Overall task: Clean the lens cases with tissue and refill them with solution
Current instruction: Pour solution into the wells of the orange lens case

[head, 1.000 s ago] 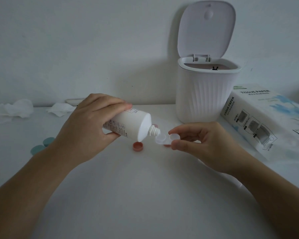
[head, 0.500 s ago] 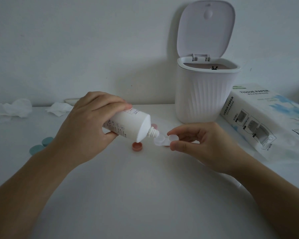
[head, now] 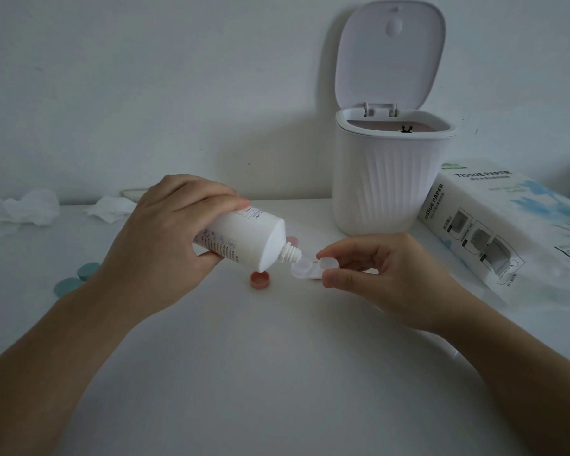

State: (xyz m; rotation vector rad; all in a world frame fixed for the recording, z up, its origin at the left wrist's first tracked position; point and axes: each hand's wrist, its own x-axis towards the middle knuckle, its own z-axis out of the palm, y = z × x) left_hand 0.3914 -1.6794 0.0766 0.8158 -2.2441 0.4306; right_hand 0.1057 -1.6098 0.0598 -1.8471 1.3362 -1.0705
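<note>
My left hand [head: 158, 238] grips a white solution bottle [head: 247, 240], tilted with its uncapped nozzle pointing down and right. The nozzle tip sits just over the left well of a clear lens case [head: 306, 269]. My right hand [head: 382, 274] pinches that case at its right end between thumb and fingers, a little above the table. A pink cap [head: 260, 279] lies open side up on the table under the bottle, and another pink cap [head: 293, 241] shows behind the nozzle.
A white ribbed bin [head: 389, 172] with its lid up stands at the back right. A tissue paper pack [head: 507, 232] lies to the right. Crumpled tissues [head: 23, 210] sit at the back left. Two teal caps [head: 76, 278] lie beside my left forearm.
Both hands, the bottle and the case have dipped slightly toward the table. The nozzle stays over the same well.
</note>
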